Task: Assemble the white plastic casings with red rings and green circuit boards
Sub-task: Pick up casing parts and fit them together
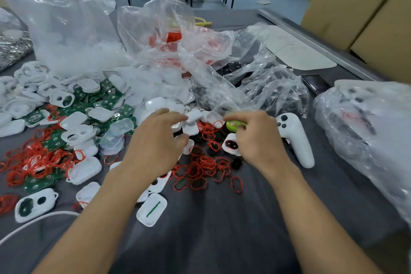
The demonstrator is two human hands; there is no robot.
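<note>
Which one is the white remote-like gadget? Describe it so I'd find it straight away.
Look on the grey table, just right of the right hand. The gadget lies there: long, curved, with black buttons at its far end, far bigger than the small flat casings.

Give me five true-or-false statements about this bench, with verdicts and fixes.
1. The green circuit boards lie left of the left hand. True.
2. The white controller lies left of both hands. False: it lies right of the right hand.
3. Loose red rings lie on the grey cloth near the hands. True.
4. The right hand pinches a blue piece. False: it pinches a lime-green piece.
5. The plastic bags behind the piles are black. False: they are clear.
</note>
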